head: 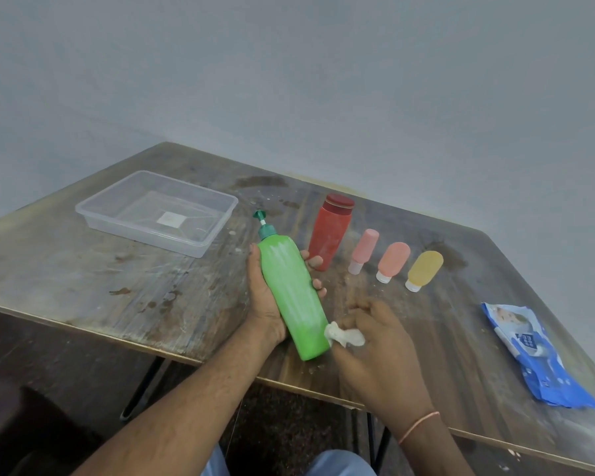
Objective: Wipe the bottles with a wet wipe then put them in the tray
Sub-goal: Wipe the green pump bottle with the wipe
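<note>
Fingers [315, 262] of the left hand [267, 297] curl round the green bottle [291, 293], held tilted over the table [83, 269]. Far left sits the clear tray [93, 214]. Red bottle [330, 231], three small bottles [394, 261] and blue wipe pack [526, 352] lie right. Right hand [378, 348] pinches a wipe [344, 334] against the green bottle's base.

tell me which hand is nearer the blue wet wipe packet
Right. The right hand lies left of the blue wet wipe packet; the left hand is farther left.
</note>
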Tool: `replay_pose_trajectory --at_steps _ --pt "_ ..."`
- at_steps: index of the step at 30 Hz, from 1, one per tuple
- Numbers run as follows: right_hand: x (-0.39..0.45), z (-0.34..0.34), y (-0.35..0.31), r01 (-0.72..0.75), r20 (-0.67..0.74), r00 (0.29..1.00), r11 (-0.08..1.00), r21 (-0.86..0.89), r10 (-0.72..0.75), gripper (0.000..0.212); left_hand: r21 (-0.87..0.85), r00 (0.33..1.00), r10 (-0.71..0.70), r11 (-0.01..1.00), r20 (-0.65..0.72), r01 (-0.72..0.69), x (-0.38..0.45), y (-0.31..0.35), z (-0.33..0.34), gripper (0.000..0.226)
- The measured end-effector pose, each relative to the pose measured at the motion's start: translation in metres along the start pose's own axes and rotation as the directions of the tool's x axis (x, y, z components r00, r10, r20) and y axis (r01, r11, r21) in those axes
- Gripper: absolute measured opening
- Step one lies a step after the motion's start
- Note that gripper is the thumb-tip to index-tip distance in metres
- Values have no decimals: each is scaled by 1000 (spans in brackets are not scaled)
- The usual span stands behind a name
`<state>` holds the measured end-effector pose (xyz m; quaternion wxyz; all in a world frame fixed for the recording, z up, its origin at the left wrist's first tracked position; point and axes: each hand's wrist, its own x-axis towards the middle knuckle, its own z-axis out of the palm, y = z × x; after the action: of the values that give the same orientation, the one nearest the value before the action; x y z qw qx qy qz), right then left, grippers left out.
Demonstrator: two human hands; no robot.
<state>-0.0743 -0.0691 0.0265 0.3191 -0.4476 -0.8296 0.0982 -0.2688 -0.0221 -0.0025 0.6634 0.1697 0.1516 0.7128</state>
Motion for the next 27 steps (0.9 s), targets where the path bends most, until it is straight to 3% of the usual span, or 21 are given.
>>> replay_pose_trajectory --at_steps 5,8,10,12,14,17,21,27 --pt "1 10 -1 -58 -72 995 985 165 70 24 -7 1000 -11 1000 -3 11 1 0 0 91" --pt "-3 10 0 9 -37 999 995 104 -5 26 3 1000 -8 1000 -8 8 0 1 1 91" --pt "-2 6 6 71 8 997 997 20 -71 14 10 1000 -3 1000 -15 3 0 1 0 91" --pt "3 1 13 20 20 1000 1000 -11 -19 6 22 1000 -7 1000 -7 7 1 0 1 91" --pt "8 2 13 -51 41 998 998 22 50 12 31 1000 -24 999 5 23 2 -2 0 93" --pt "10 6 3 65 52 996 998 25 -66 29 27 1000 -22 999 4 22 3 0 -2 93" --pt "3 -5 1 266 165 949 963 44 -270 26 20 1000 -7 1000 13 7 2 1 -2 92" --pt "6 -3 8 216 84 974 974 -69 -210 25 39 1000 -18 999 26 17 4 -2 -3 92"
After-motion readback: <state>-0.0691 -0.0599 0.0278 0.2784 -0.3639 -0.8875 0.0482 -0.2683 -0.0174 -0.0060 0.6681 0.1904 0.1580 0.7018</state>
